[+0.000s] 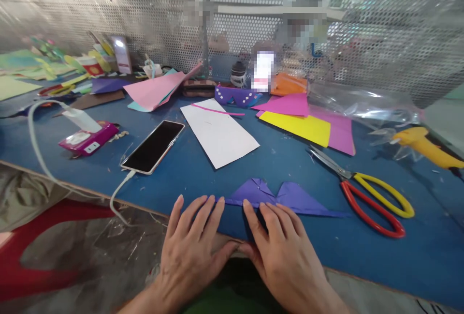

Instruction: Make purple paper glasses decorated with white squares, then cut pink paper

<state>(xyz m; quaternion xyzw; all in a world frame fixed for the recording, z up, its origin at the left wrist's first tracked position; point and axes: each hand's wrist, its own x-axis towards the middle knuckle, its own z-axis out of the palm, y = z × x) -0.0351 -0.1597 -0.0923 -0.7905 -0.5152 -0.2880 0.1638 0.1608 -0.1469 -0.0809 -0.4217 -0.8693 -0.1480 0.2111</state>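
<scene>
On the near bench (203, 178), left hand (191, 244) and right hand (284, 251), fingers (273, 219) extended, touch one purple paper (299, 199); right, one scissors (347, 174).

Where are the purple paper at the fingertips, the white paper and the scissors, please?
Purple paper (295, 198): head view, on its right-hand peak.
White paper (221, 136): head view, on its bare middle.
Scissors (346, 174): head view, near the pivot.

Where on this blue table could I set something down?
The roomiest patch seems to be between the scissors and the blue table's front edge, right of the right hand. A smaller one lies between the white paper and scissors. Purple paper takes the middle front; coloured sheets crowd the back.
</scene>
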